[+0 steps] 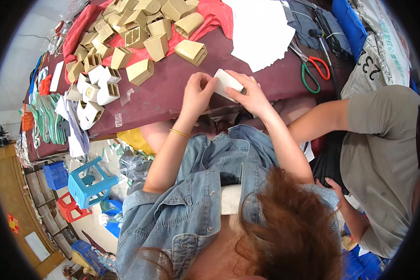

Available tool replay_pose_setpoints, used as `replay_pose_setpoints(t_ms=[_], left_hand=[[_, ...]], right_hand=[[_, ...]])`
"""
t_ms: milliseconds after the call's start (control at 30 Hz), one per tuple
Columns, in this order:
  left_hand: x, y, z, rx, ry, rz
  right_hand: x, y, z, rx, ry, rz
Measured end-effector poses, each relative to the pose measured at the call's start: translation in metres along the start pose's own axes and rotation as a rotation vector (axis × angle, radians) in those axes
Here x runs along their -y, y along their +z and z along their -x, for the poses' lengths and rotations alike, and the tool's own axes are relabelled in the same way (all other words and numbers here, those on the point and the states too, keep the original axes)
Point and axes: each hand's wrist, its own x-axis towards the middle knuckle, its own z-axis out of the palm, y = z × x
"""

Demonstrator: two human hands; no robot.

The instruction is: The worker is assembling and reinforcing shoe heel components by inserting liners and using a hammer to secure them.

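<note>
Above the near edge of the maroon table, a white block with flat sides (227, 83) is between my hands. My right hand (250, 97) grips it from the right, the thumb lying on its face and the fingers behind its far edge. At the block's left edge, my left hand (199, 93) is closed in a pinch, thumb and forefinger together against it. A gold bangle (178, 133) circles my left wrist. Several similar white hollow blocks (108, 93) lie in a group on the left, and bare tan hollow blocks (156, 45) are heaped beyond them.
The tan heap rests partly on red cloth (217, 21). White sheets (261, 35) lie at the far middle; scissors with red and green handles (312, 70) are to their right. A person in a grey shirt (380, 154) sits close on my right. A blue stool (89, 183) stands at lower left.
</note>
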Motion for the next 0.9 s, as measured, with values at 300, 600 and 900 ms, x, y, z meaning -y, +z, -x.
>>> replay_pose_setpoints(t_ms=[300, 600, 900], left_hand=[[-0.022, 0.044, 0.051, -0.121, 0.231, 0.487], [-0.051, 0.05, 0.068, 0.097, 0.45, 0.492], [-0.046, 0.079, 0.077, -0.008, 0.297, 0.539]], right_hand=[[0.044, 0.005, 0.045, -0.27, -0.047, -0.685], [0.07, -0.027, 0.055, -0.164, -0.207, -0.388], [0.067, -0.025, 0.058, -0.089, -0.007, -0.802]])
